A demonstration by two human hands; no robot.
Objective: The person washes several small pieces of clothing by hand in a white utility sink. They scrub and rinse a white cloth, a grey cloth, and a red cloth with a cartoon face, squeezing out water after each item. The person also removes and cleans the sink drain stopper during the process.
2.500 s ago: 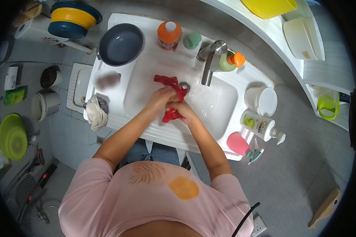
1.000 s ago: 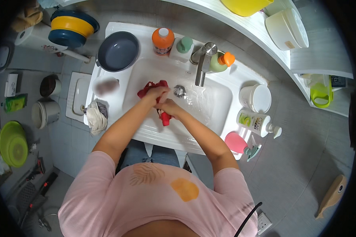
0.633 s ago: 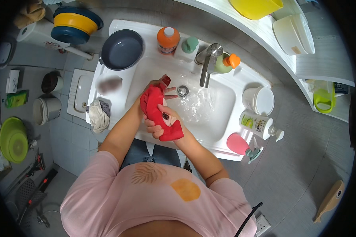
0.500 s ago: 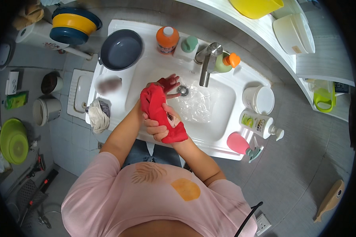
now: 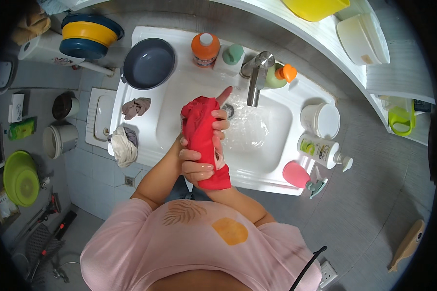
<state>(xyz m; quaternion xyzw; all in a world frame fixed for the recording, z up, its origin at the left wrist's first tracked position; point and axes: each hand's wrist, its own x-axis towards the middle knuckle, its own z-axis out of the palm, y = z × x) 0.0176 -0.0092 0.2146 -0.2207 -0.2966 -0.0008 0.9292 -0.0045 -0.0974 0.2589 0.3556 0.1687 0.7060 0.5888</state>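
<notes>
A wet-looking bunched red cloth (image 5: 202,128) is held upright over the front left part of the white sink. My left hand (image 5: 221,119) grips its upper part, fingers curled over the right side and one finger stretched out past the top. Lower down, my right hand (image 5: 195,165) is closed around the cloth with several fingers wrapped across its left side. A pale patch with a dark spot shows on the cloth by the right hand; both palms are hidden behind the fabric.
Shallow water ripples in the sink basin (image 5: 272,121) under the metal faucet (image 5: 255,89). A grey tub (image 5: 149,63), brown cloth (image 5: 136,108) and white cloth (image 5: 125,148) lie along the left rim. Bottles, a white bucket (image 5: 320,121) and a pink spray bottle (image 5: 296,174) stand at the back and right.
My left hand's spread fingers have curled around the cloth's top. The cloth has become more upright, and my right hand is slightly lower.
</notes>
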